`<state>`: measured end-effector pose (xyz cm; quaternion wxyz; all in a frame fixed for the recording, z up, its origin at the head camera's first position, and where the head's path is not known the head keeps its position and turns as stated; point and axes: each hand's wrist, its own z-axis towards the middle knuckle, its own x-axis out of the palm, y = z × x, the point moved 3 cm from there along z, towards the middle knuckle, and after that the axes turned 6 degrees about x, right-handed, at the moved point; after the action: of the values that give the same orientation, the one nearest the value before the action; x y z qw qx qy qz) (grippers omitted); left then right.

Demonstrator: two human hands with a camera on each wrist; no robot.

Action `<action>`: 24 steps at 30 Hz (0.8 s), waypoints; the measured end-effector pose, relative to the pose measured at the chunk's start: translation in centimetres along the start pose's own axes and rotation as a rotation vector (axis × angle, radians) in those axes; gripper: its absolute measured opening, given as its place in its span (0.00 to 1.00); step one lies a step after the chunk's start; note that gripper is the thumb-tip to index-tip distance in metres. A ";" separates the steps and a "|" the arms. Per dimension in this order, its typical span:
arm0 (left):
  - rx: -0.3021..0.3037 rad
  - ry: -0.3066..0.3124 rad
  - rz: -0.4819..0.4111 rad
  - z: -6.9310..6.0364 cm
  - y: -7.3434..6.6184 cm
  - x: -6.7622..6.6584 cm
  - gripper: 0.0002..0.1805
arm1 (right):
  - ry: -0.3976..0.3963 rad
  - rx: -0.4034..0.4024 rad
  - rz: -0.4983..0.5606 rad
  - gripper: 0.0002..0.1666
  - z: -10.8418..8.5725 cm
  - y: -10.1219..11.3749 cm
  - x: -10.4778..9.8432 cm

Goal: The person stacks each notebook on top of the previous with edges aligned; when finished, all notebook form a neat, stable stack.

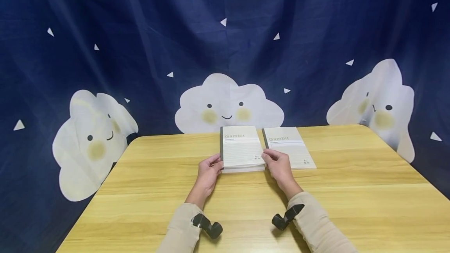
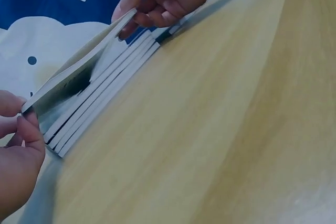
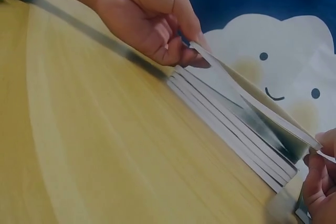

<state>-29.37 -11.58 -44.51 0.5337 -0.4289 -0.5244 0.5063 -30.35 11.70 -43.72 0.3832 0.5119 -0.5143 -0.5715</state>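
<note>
Both hands hold one notebook (image 1: 240, 149), white with a dark spine strip and "Gambit" on its cover, by its two near corners. Its near edge is raised and bowed over a stack of several notebooks (image 3: 226, 124), leaving a gap between them. My left hand (image 1: 209, 173) pinches the spine-side corner between thumb and fingers. The opposite corner is pinched by my right hand (image 1: 280, 166). To the right lies a matching notebook (image 1: 290, 151), partly hidden behind the right hand. How far the held notebook's far edge touches the stack is hidden.
The wooden table (image 1: 151, 206) extends on all sides of the notebooks. Behind its far edge hangs a dark blue curtain (image 1: 197, 42) with clouds and white triangles. Each wrist wears a black strap-on camera, such as the one on the left wrist (image 1: 208, 225).
</note>
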 end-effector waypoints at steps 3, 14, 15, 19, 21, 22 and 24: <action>0.019 -0.034 0.064 0.0 0.1 -0.1 0.21 | -0.013 -0.036 -0.058 0.17 -0.1 0.0 0.0; 0.115 -0.137 0.197 -0.4 0.4 -0.1 0.16 | -0.050 -0.119 -0.164 0.16 -0.2 -0.5 0.3; 0.120 -0.146 0.207 -0.5 0.4 -0.1 0.16 | -0.051 -0.122 -0.171 0.16 -0.2 -0.5 0.3; 0.136 -0.169 0.243 -0.6 0.5 -0.1 0.15 | -0.061 -0.147 -0.219 0.16 -0.4 -0.4 0.3; 0.143 -0.181 0.272 -0.7 0.4 -0.1 0.14 | -0.068 -0.164 -0.242 0.15 -0.4 -0.4 0.3; 0.146 -0.188 0.287 -0.7 0.4 -0.2 0.14 | -0.071 -0.172 -0.252 0.15 -0.5 -0.4 0.3; 0.149 -0.202 0.315 -0.9 0.3 -0.2 0.13 | -0.072 -0.188 -0.264 0.15 -0.5 -0.4 0.4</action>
<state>-28.54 -11.67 -44.91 0.4229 -0.4118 -0.4629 0.6613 -29.88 11.33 -44.16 0.3322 0.5164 -0.4003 -0.6803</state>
